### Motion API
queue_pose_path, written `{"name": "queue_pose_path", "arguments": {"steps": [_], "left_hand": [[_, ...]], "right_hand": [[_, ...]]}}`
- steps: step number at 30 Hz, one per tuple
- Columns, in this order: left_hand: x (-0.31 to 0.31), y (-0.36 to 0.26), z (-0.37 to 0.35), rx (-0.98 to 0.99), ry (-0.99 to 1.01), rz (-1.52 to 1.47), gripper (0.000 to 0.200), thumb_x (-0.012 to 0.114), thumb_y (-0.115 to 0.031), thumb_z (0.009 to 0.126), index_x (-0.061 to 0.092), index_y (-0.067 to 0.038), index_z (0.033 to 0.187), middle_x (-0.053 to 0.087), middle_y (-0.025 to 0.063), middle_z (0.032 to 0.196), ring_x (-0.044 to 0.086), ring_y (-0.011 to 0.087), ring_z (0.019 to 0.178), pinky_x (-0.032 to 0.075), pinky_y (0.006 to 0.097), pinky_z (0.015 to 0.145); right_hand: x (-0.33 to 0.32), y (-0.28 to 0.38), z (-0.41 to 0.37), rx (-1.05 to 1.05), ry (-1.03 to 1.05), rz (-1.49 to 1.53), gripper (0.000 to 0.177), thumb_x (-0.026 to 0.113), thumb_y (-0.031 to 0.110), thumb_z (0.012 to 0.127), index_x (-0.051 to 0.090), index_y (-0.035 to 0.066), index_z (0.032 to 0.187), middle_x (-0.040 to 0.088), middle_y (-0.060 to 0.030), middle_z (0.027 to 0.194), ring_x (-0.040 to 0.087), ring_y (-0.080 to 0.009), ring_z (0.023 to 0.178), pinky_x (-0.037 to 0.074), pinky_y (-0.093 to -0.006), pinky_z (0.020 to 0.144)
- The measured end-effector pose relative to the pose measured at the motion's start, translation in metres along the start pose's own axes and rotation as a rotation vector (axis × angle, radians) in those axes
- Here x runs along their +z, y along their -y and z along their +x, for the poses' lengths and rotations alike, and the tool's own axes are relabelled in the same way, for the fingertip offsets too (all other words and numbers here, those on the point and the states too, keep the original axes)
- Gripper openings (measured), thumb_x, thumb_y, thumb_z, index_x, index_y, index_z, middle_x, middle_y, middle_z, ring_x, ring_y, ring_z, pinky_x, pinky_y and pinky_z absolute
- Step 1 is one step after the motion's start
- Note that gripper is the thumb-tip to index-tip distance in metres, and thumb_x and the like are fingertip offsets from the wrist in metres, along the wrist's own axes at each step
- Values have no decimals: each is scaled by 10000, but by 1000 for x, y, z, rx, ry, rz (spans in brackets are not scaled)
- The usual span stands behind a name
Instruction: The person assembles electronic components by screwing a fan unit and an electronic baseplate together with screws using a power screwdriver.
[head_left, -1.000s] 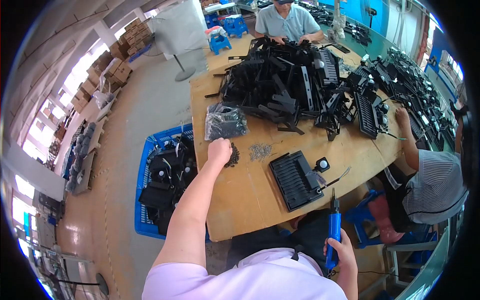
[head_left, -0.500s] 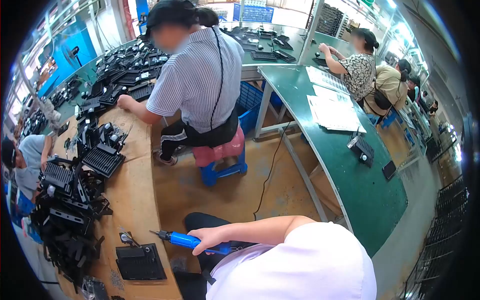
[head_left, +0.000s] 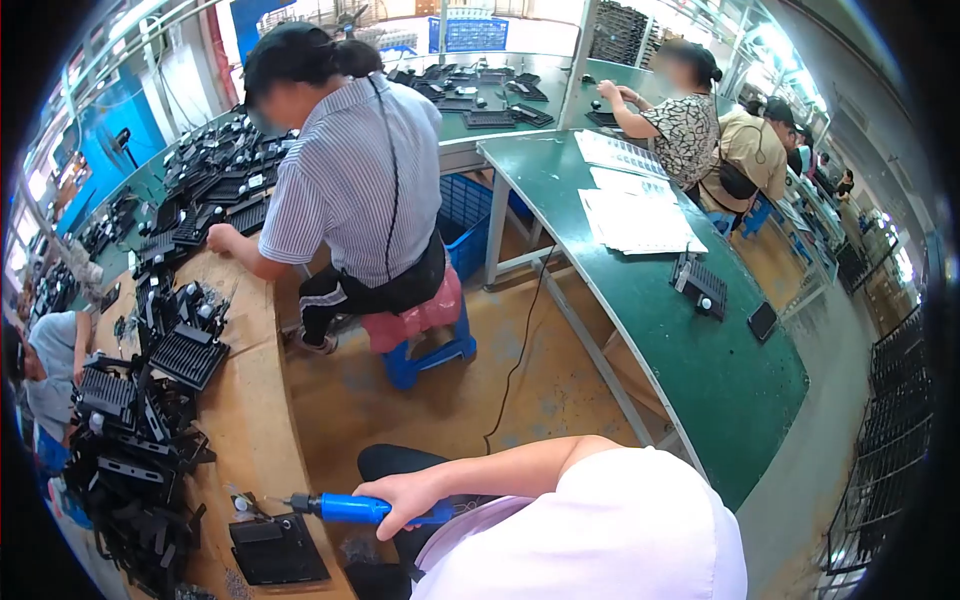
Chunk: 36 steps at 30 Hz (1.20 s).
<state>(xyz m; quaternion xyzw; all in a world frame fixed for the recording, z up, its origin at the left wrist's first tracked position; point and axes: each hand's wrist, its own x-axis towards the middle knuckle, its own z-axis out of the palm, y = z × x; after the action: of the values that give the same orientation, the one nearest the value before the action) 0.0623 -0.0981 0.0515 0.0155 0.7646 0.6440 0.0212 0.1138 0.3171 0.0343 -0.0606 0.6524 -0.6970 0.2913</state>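
Note:
My right hand [head_left: 402,500] is closed around a blue electric screwdriver [head_left: 350,508], held level with its bit pointing left. The bit is over the upper edge of a flat black ribbed housing [head_left: 280,552] on the wooden bench; whether it touches cannot be told. A small part with a white round piece [head_left: 243,505] and a wire sits at that housing's top left corner. Small loose screws [head_left: 236,583] lie left of the housing. My left hand is out of view.
Black housings and brackets [head_left: 135,480] are heaped along the wooden bench [head_left: 255,400]. A person in a striped shirt [head_left: 365,170] sits ahead on a blue stool [head_left: 430,360]. A green table [head_left: 660,350] at right bears papers [head_left: 640,220], another black housing [head_left: 700,288] and a phone [head_left: 762,321].
My right hand has moved the screwdriver left and down, bringing its bit closer to the black housing. The whole view has shifted slightly.

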Motion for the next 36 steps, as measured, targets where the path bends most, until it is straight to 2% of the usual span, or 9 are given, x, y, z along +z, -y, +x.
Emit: {"name": "queue_pose_path", "arguments": {"steps": [3,4,6,7,15,18,27,30,36], "left_hand": [[22,29,13,346,-157,254,249,610,-199,1002,635,-4,1155,654,131,1064,611,285,991,511,457,932],[30,23,12,165,-163,0,229,622,-168,989,631,-9,1153,656,120,1047,615,275,978,519,442,918],[74,-28,4,-202,-160,-504,207,647,-106,965,623,-19,1151,660,98,1013,622,256,951,534,412,890],[76,-22,10,-237,-110,-570,213,652,-97,960,622,-19,1156,662,102,1034,627,233,943,538,364,876],[84,-9,10,-309,6,-633,197,599,-134,997,623,-47,1171,668,87,1067,619,230,955,513,399,893],[78,2,13,-359,-25,-611,200,599,-124,992,622,-50,1177,667,88,1068,620,231,948,513,399,888],[82,1,5,-279,44,-636,244,617,-149,986,610,-19,1193,661,101,1112,620,246,998,510,400,910],[89,-11,-1,-268,-17,-497,277,638,-167,980,615,-4,1204,666,104,1121,619,266,1009,505,392,924],[81,3,5,-248,92,-497,266,652,-183,980,634,4,1168,663,105,1134,620,268,1022,506,385,927]], "right_hand": [[4,9,-13,-37,123,-20,782,768,270,803,392,1,1433,603,-126,980,639,-198,683,529,-332,606],[6,12,-16,-52,155,-40,781,770,272,803,396,-1,1431,605,-130,992,640,-201,683,530,-335,608],[12,17,-22,-79,216,-77,779,775,277,802,403,-3,1427,608,-139,1015,643,-208,682,533,-342,611],[15,17,-23,-76,238,-95,773,781,277,801,412,-5,1420,607,-144,1025,651,-218,702,537,-349,628],[24,7,-21,-41,264,-101,770,772,271,809,402,-7,1424,604,-131,983,655,-221,750,540,-356,684],[25,4,-21,-36,270,-121,793,763,283,814,381,-3,1448,603,-125,972,656,-223,782,537,-357,712],[30,-2,-18,-55,257,-138,751,774,267,807,418,-21,1402,605,-133,986,660,-230,769,540,-364,705],[29,8,-25,-24,267,-127,750,773,266,810,418,-23,1404,606,-135,996,661,-228,784,540,-367,716],[28,9,-28,10,287,-55,747,784,276,818,428,-22,1404,614,-130,1002,660,-225,826,543,-364,742]]}}
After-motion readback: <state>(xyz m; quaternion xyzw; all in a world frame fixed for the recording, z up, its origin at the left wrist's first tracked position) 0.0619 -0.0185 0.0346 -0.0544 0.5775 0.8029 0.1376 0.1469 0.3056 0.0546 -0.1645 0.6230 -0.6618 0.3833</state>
